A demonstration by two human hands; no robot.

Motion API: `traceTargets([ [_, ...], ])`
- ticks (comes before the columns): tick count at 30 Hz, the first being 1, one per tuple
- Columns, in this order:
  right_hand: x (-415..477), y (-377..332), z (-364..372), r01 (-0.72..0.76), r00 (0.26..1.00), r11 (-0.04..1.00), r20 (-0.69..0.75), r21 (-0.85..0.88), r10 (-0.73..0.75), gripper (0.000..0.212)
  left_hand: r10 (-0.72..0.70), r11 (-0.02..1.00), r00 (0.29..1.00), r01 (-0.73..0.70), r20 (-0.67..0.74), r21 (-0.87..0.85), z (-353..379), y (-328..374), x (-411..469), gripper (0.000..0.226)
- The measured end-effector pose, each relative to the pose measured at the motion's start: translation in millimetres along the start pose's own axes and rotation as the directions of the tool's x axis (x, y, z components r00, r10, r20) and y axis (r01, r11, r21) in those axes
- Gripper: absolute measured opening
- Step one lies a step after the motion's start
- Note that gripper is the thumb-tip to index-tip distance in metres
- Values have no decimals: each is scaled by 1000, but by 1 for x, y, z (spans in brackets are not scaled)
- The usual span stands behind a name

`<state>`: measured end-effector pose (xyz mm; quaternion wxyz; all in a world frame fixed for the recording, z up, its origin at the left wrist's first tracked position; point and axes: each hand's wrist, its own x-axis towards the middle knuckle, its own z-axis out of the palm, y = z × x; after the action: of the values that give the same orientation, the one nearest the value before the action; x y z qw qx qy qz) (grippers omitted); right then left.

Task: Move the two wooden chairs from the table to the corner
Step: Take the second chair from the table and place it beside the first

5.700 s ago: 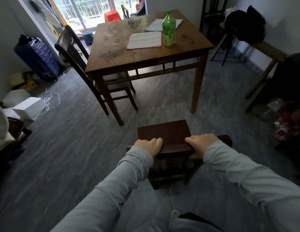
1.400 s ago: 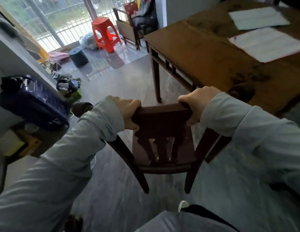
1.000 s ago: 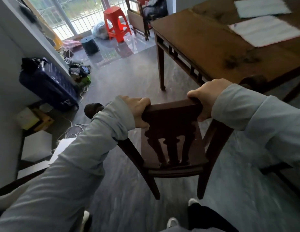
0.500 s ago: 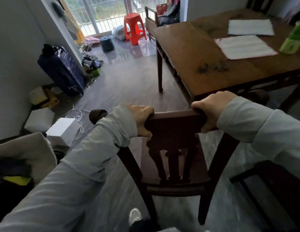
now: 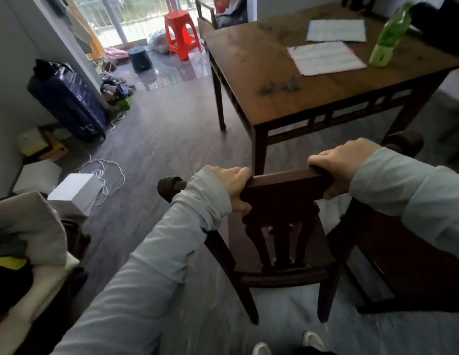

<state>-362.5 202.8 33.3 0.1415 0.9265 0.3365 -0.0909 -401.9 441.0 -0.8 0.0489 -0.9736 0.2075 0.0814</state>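
Observation:
A dark wooden chair (image 5: 284, 242) stands right in front of me, its carved back toward me and its legs over the grey floor. My left hand (image 5: 231, 185) grips the left part of its top rail. My right hand (image 5: 338, 165) grips the right part of the same rail. The seat and frame of a second dark wooden chair (image 5: 407, 265) show at the lower right, close beside the first one. The brown wooden table (image 5: 287, 80) stands beyond, upper right, apart from both chairs.
Papers (image 5: 325, 57) and a green bottle (image 5: 387, 39) lie on the table. A blue suitcase (image 5: 69, 98), white boxes (image 5: 74, 193) and a white cord (image 5: 105, 172) sit along the left wall. A red stool (image 5: 181, 34) stands by the window. Piled clothes (image 5: 26, 234) fill the lower left.
Both hands keep their grip on the chair's top rail. The chair and I have moved back from the table, and more of the second chair shows at the lower right.

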Motion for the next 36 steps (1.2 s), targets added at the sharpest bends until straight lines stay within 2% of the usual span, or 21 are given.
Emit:
traceTargets([
  [2, -16, 11, 9, -2, 999, 1000, -42, -6, 2, 44, 5, 1000, 1000, -5, -15, 25, -3, 18, 2, 58],
  [8, -53, 40, 45, 59, 997, 998, -44, -38, -60, 52, -32, 999, 999, 31, 28, 12, 2, 78, 5, 56],
  [12, -84, 62, 79, 133, 986, 990, -101, -40, -136, 46, -80, 997, 995, 78, 62, 25, 13, 131, 2, 54],
  [16, -116, 84, 111, 179, 975, 982, -121, -65, -186, 50, -100, 994, 992, 97, 77, 46, 23, 182, -1, 55],
  [18, -132, 90, 126, 194, 971, 979, -133, -62, -201, 45, -112, 993, 990, 107, 82, 56, 29, 206, -4, 53],
  [20, -147, 93, 142, 216, 964, 974, -145, -60, -223, 41, -122, 992, 988, 117, 97, 54, 36, 227, -8, 51],
  [25, -183, 93, 167, 223, 958, 975, -178, -26, -224, 48, -162, 985, 977, 152, 141, 79, 44, 264, -16, 54],
  [30, -216, 84, 196, 233, 944, 972, -235, -25, -233, 38, -191, 979, 975, 181, 117, 93, 57, 302, -36, 48],
  [36, -251, 75, 215, 247, 939, 968, -238, -37, -248, 39, -220, 971, 968, 205, 122, 126, 73, 340, -62, 44],
])
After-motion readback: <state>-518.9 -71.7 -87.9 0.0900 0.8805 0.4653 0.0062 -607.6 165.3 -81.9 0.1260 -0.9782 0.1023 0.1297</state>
